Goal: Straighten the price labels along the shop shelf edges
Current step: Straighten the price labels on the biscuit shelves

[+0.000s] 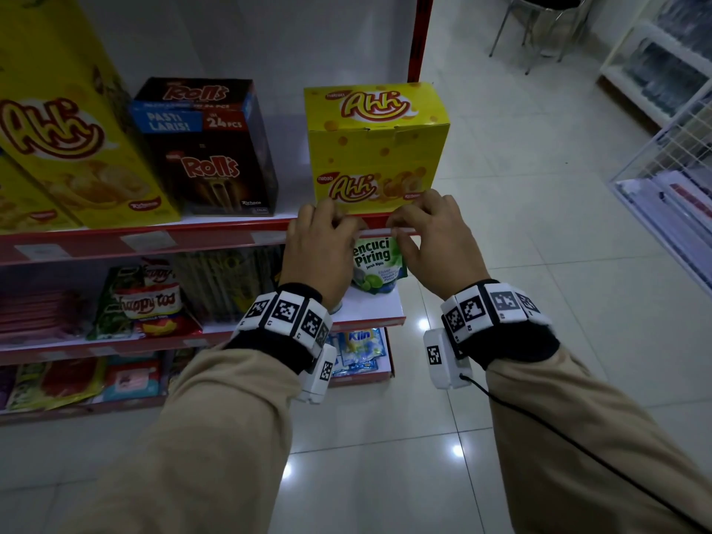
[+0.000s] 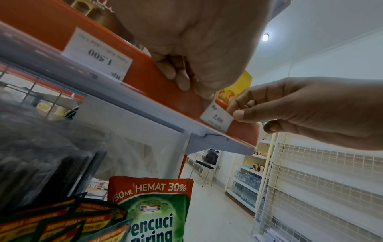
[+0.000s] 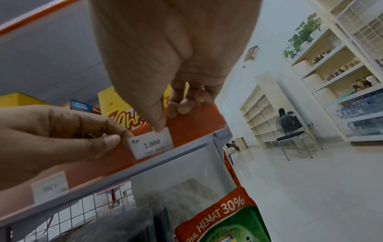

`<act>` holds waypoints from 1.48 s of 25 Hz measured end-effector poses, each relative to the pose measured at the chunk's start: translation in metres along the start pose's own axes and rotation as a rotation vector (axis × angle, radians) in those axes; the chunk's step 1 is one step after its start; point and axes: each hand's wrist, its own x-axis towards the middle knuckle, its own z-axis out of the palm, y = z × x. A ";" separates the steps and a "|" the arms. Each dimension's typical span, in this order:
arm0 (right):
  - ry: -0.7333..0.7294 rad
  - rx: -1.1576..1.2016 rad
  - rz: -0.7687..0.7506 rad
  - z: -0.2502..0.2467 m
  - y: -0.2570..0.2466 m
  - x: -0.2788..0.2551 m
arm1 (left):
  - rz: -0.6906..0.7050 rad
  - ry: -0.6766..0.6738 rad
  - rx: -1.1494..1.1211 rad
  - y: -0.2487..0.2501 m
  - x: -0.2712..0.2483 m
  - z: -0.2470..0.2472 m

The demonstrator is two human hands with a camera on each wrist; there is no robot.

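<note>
A white price label (image 3: pixel 152 144) printed "Rp. 2.000" sits on the red shelf edge (image 1: pixel 212 235), just below a yellow Ahh box (image 1: pixel 375 148). My left hand (image 1: pixel 327 233) pinches the label's left end between thumb and forefinger (image 3: pixel 111 140). My right hand (image 1: pixel 420 229) pinches its right end (image 2: pixel 238 113), with the thumb on the top edge. In the head view both hands hide most of this label. In the left wrist view the label (image 2: pixel 215 117) lies near the shelf's right end. A second label, "1.500" (image 2: pixel 97 54), is further left on the same edge.
A dark Rolls box (image 1: pixel 210 148) and large yellow boxes stand left of the Ahh box. A green dish-soap pouch (image 1: pixel 375 264) and snack bags fill the shelf below. A white wire rack (image 1: pixel 674 167) is to the right across the tiled aisle, with a chair (image 1: pixel 539 25) behind.
</note>
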 end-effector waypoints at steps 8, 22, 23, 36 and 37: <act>0.064 0.008 -0.010 0.008 0.002 -0.002 | 0.013 0.001 0.013 0.001 -0.003 -0.002; 0.095 -0.130 0.110 0.019 -0.037 -0.010 | 0.193 -0.020 0.072 -0.046 -0.021 -0.030; 0.093 -0.140 0.109 0.023 -0.045 -0.009 | 0.185 -0.007 0.082 -0.055 -0.025 -0.033; 0.108 -0.102 -0.067 0.068 -0.125 0.010 | 0.110 0.009 0.170 -0.131 -0.052 -0.055; 0.129 -0.127 -0.073 0.068 -0.128 0.011 | 0.113 0.011 0.160 -0.131 -0.051 -0.055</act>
